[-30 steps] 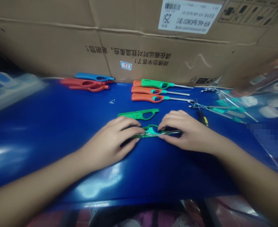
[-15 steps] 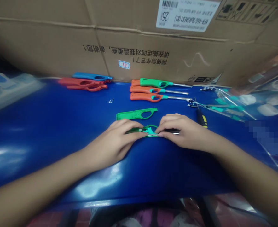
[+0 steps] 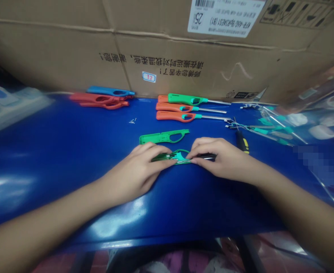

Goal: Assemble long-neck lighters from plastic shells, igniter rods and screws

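Note:
Both my hands press on a half-open green lighter body [image 3: 176, 157] lying on the blue table [image 3: 70, 151]. My left hand [image 3: 135, 172] covers its handle end, fingers closed down on it. My right hand [image 3: 216, 157] pinches the front end, where a dark metal tube pokes out past the fingers. A teal trigger piece shows between the two hands. Just behind lies a separate green lighter shell half [image 3: 163, 137].
Three assembled lighters [image 3: 184, 108], orange and green, lie further back. Red and blue shell halves [image 3: 101, 98] sit at the back left. A yellow-handled screwdriver [image 3: 242, 142] and loose tubes and teal parts [image 3: 269, 131] lie to the right. A large cardboard box [image 3: 167, 49] walls the back.
My hands have drawn slightly closer together on the green lighter body, so less of it shows between them. Nothing else on the table has moved.

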Demonstrator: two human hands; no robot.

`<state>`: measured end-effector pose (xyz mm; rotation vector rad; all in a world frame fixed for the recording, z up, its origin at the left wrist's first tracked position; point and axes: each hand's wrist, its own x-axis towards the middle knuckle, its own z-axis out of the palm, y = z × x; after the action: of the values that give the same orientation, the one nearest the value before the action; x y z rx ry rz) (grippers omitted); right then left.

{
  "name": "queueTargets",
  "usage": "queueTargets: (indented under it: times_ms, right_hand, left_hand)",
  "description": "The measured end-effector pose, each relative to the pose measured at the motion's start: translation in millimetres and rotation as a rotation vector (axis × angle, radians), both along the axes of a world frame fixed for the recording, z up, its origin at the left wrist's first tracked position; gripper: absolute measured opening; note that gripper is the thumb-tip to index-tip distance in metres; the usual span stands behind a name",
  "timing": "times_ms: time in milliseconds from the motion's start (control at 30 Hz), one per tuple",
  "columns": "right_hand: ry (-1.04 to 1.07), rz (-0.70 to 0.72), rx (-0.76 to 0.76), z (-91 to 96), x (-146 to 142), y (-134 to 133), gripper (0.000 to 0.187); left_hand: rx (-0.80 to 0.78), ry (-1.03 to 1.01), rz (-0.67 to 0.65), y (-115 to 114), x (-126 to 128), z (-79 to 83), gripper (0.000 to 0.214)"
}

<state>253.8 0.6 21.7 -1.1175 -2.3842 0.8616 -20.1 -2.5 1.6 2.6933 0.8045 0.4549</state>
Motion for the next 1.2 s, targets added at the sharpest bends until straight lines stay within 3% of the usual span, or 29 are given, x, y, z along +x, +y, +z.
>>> queueTargets:
  times_ms: [267, 433, 733, 967, 1200]
  right_hand:
    - [0.03, -0.03, -0.07, 1.1, 1.0, 1.1, 0.016]
    - [0.015, -0.011, -0.021, 2.9, 3.7, 0.9, 0.015]
    - [-0.018, -0.031, 0.051, 0.5, 0.4, 0.3, 0.011]
    - [-0.194, 0.005, 0.25, -2.0, 0.5, -1.2, 0.013]
    - [-0.389, 0.116, 0.544, 3.9, 1.2, -6.0, 0.026]
  left_hand:
    - [0.008, -0.192, 0.03, 2.4, -3.3, 2.3, 0.025]
    - [0.012, -0.164, 0.055, 5.6, -6.9, 10.1, 0.018]
    - [-0.089, -0.183, 0.119, 9.9, -11.3, 10.2, 0.016]
    - [-0.188, -0.106, 0.108, 16.1, -18.3, 19.7, 0.018]
    - [-0.259, -0.158, 0.126, 19.0, -18.2, 17.0, 0.014]
